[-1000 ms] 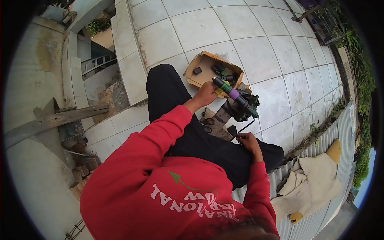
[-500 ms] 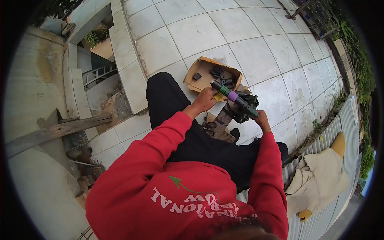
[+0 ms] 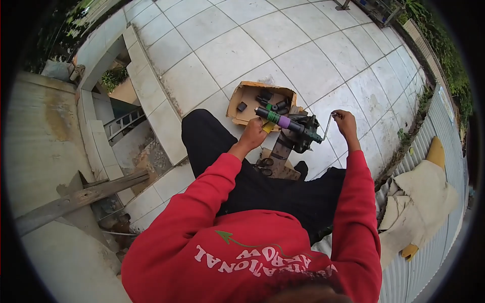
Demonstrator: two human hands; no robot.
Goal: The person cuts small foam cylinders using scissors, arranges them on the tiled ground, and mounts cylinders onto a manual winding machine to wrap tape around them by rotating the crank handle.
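Observation:
A dark cylindrical piece with green and purple bands (image 3: 279, 119) lies across a black clamp-like device (image 3: 305, 132) in front of my legs. My left hand (image 3: 253, 132) is closed on a yellow-handled tool (image 3: 268, 126) just beneath the banded piece. Off to the right, my right hand (image 3: 345, 124) is closed on the end of a thin metal crank (image 3: 329, 126), whose lower end meets the device's right side. Under the device is a worn board (image 3: 280, 151), with scissors-like rings (image 3: 265, 162) near its lower end.
Behind the device, a cardboard box (image 3: 237, 96) holds several black parts. Pale tiles (image 3: 232, 53) cover the floor. A wooden beam (image 3: 76, 199) juts in at the left. At the right, a beige cloth (image 3: 422, 197) lies on corrugated sheeting (image 3: 444, 242).
My right hand has moved up and outward from the device, and the metal crank now shows. The view has shifted slightly. My left hand stays closed beside the banded piece.

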